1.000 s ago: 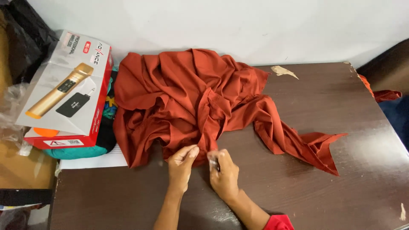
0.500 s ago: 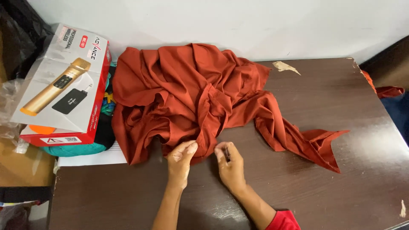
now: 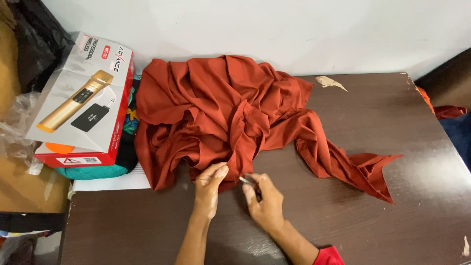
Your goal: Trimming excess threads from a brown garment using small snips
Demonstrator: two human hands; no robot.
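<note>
Cloth [image 3: 230,113] lies bunched on the tabletop [image 3: 373,206]. My left hand [image 3: 208,184] pinches its near edge; my right hand [image 3: 262,198], holding a small tool [image 3: 247,179], has moved closer, so work continues here.

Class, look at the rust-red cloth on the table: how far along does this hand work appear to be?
Done: no finished part can be made out; the rust-red cloth lies bunched on the dark table. In hand: the left hand pinches its near edge, and the right hand holds a small thin tool there. Left: the rest of the cloth lies untouched.
</note>
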